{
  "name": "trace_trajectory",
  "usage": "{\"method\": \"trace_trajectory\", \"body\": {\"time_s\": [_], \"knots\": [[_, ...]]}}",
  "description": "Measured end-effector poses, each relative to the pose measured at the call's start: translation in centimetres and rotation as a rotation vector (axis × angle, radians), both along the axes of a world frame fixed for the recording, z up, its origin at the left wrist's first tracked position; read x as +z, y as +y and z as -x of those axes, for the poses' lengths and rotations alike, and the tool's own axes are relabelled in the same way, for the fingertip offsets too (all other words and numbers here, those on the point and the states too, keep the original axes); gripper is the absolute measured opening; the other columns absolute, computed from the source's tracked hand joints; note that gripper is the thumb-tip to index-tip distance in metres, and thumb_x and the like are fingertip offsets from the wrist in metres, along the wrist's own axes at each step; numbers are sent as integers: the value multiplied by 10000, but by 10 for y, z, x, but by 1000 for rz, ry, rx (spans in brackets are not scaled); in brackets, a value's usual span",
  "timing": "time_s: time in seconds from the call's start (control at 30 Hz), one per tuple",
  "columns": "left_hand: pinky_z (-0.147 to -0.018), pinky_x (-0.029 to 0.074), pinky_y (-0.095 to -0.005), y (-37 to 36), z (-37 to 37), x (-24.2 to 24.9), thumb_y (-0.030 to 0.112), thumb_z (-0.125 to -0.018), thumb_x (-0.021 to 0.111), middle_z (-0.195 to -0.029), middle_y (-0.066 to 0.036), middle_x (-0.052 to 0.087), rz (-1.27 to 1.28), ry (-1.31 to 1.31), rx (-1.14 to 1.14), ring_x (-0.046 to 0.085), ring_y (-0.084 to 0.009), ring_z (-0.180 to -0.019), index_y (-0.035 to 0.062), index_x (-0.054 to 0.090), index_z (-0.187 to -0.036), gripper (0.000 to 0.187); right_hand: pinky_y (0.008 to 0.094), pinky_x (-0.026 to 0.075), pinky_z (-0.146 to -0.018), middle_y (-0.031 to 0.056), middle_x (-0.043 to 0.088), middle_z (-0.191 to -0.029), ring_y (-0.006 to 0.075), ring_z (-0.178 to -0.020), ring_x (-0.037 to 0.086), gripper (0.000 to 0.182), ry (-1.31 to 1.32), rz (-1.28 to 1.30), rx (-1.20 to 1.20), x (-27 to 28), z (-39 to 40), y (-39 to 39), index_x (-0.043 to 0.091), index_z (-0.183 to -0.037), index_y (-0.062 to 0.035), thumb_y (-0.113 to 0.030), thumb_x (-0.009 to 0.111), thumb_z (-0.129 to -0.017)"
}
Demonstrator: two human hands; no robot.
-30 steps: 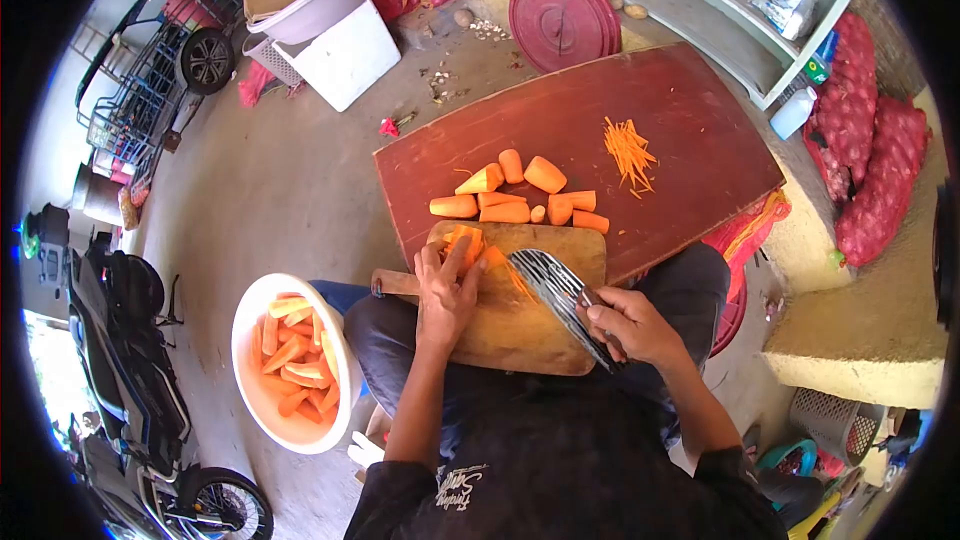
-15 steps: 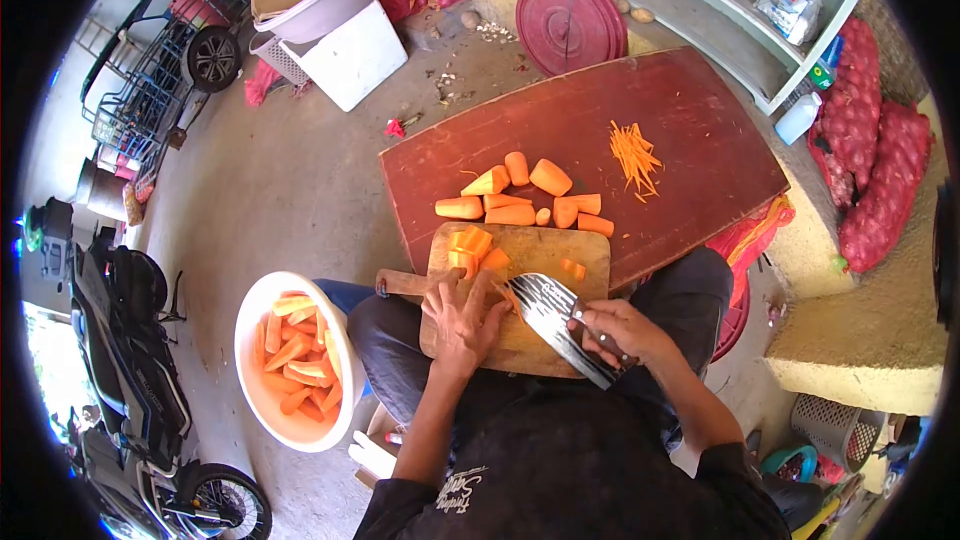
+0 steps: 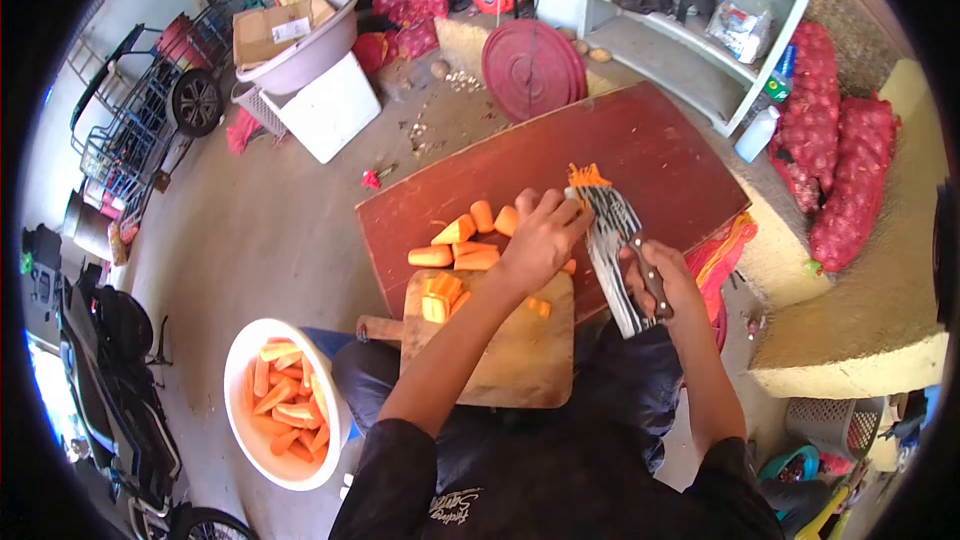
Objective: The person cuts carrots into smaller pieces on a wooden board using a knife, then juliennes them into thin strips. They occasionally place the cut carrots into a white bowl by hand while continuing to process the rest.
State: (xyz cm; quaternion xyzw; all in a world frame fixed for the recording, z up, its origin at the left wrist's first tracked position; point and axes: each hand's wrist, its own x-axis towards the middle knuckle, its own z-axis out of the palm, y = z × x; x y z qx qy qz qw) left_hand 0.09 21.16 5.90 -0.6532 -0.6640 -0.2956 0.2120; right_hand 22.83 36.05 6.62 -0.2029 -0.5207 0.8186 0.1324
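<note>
My right hand [image 3: 660, 278] is wrapped round the brown handle of a wide-bladed knife [image 3: 612, 240], its patterned blade slanting over the red table. Bent and slightly apart, the fingers of my left hand [image 3: 540, 240] touch the blade's upper left side; their tips are partly hidden. Just beyond the blade's end lies a pile of thin carrot strips [image 3: 588, 176]. On my lap is a wooden cutting board [image 3: 510, 365] with sliced carrot [image 3: 440, 297] at its left and small carrot bits [image 3: 539, 307] at its right. Peeled carrot chunks [image 3: 475, 256] lie behind the board, some covered by my left hand.
A white tub [image 3: 236, 380] of carrot pieces stands left of my legs. The low red table [image 3: 650, 140] extends ahead. Around it are a round maroon lid [image 3: 530, 70], a grey shelf [image 3: 640, 45], red net sacks [image 3: 850, 190] and a motorcycle [image 3: 110, 370].
Both hands and the knife have moved forward off the cutting board to the strip pile on the table. My left hand has left the sliced carrot. The view has shifted.
</note>
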Motion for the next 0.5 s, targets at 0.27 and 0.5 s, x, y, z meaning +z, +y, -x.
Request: {"method": "trace_trajectory", "body": {"time_s": [0.27, 0.5], "knots": [[-1070, 376, -599, 66, -20, -28, 79, -839, 743, -1325, -101, 707, 206, 5, 73, 627, -310, -1227, 54, 712, -1388, 551, 278, 391, -385, 40, 592, -650, 120, -409, 512, 313, -73, -124, -190, -20, 11, 46, 675, -1173, -18, -325, 623, -1132], [-1142, 348, -645, 52, -26, -42, 93, -817, 794, -1414, -133, 657, 257, -3, 126, 608, -313, -1297, -7, 625, -1460, 673, 280, 382, -394, 46, 600, -675, 121, -428, 523, 320, -165, -118, -163, -28, 5, 38, 661, -1190, 3, -308, 619, -1130]]}}
